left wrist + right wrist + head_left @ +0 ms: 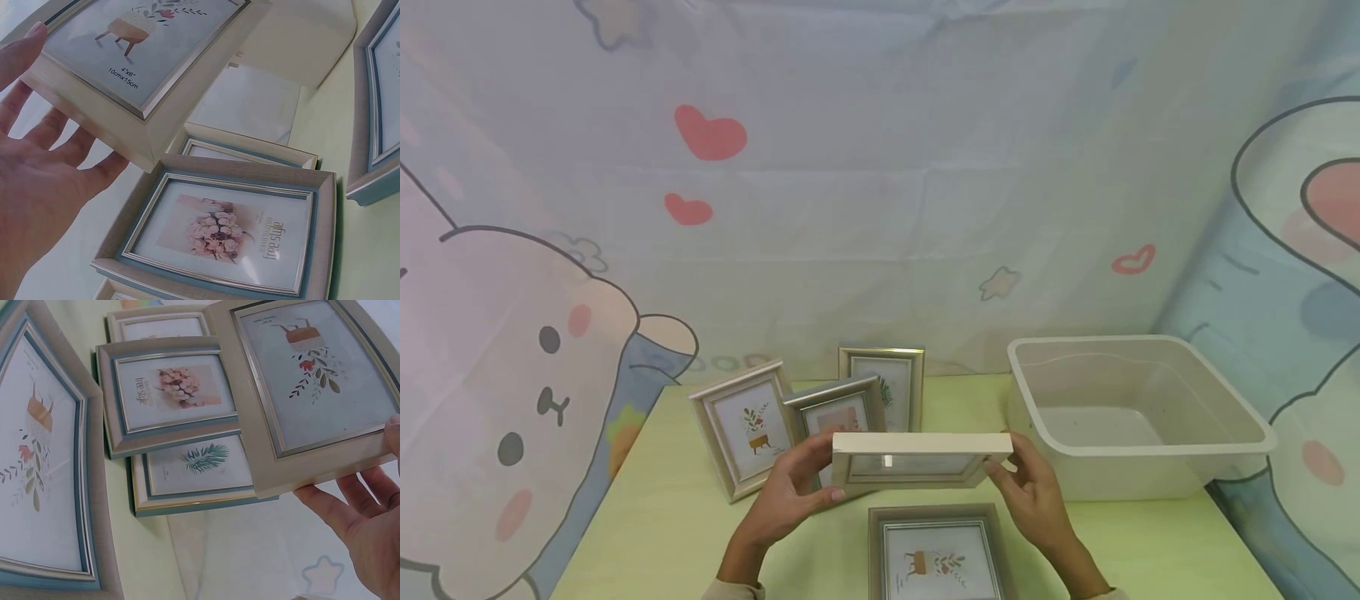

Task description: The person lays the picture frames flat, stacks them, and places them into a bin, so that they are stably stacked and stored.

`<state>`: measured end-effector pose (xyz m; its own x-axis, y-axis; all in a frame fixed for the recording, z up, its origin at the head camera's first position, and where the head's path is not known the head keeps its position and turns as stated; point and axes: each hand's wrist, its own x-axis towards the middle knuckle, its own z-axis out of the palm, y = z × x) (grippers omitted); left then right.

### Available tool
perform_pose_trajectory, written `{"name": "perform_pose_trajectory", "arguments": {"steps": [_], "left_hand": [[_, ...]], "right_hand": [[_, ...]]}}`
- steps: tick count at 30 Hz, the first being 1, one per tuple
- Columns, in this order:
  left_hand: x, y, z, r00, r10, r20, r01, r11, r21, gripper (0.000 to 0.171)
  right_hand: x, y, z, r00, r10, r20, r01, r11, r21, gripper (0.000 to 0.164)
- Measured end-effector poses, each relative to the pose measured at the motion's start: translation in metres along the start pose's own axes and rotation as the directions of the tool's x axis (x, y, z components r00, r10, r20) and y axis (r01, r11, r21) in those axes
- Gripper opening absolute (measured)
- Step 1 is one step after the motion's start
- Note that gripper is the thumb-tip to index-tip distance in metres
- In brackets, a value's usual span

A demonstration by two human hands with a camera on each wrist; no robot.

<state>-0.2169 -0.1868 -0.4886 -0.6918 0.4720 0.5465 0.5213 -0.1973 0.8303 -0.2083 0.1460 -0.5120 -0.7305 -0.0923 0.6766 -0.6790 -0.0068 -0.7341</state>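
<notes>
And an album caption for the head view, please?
Left hand and right hand hold a picture frame above a table, four more frames and a bin nearby.

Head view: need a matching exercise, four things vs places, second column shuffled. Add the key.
Things
1. White rectangular plastic tub
2. Cream rectangular picture frame with a thick plain edge
3. Grey-brown rectangular frame with a pink-flower print
4. Pale gold-edged rectangular frame with a green-leaf print

Places
A. Farthest back of the frames, partly hidden by another
B. Held by the left hand and right hand
C. Right side of the yellow-green table
D. Beyond the held frame, overlapping the rearmost one

Pairs: 1-C, 2-B, 3-D, 4-A
</notes>
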Motion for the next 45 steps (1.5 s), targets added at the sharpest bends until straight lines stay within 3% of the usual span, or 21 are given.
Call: {"name": "perform_pose_trajectory", "arguments": {"steps": [13, 20, 26, 32, 40, 43, 45], "left_hand": [[-0.006, -0.007, 0.003, 0.995, -0.093, -0.021, 0.094, 0.995, 0.019, 0.059], [-0.005, -0.011, 0.003, 0.993, -0.116, -0.002, 0.116, 0.993, -0.023, 0.063], [-0.007, -0.016, 0.005, 0.992, -0.128, -0.005, 0.128, 0.991, -0.045, 0.068], [-0.013, -0.016, 0.009, 0.963, -0.267, -0.046, 0.265, 0.963, -0.049, 0.076], [-0.015, -0.02, 0.012, 0.935, -0.352, -0.033, 0.347, 0.931, -0.11, 0.086], [-0.016, -0.023, 0.011, 0.933, -0.359, -0.031, 0.352, 0.928, -0.123, 0.087], [-0.016, -0.025, 0.011, 0.932, -0.361, -0.033, 0.353, 0.924, -0.148, 0.088]], "right_hand": [[0.001, -0.004, -0.003, 0.995, 0.105, 0.003, -0.104, 0.989, -0.103, 0.035], [0.004, -0.004, -0.009, 0.97, 0.237, 0.059, -0.225, 0.96, -0.165, 0.031], [0.007, 0.001, -0.015, 0.919, 0.381, 0.099, -0.367, 0.92, -0.137, 0.031], [0.006, 0.005, -0.017, 0.859, 0.504, 0.093, -0.495, 0.863, -0.103, 0.039], [0.004, 0.006, -0.016, 0.714, 0.699, 0.038, -0.692, 0.713, -0.111, 0.055], [0.003, 0.006, -0.016, 0.689, 0.724, 0.037, -0.717, 0.688, -0.112, 0.058], [0.002, 0.007, -0.018, 0.691, 0.721, 0.045, -0.714, 0.691, -0.112, 0.059]]}}
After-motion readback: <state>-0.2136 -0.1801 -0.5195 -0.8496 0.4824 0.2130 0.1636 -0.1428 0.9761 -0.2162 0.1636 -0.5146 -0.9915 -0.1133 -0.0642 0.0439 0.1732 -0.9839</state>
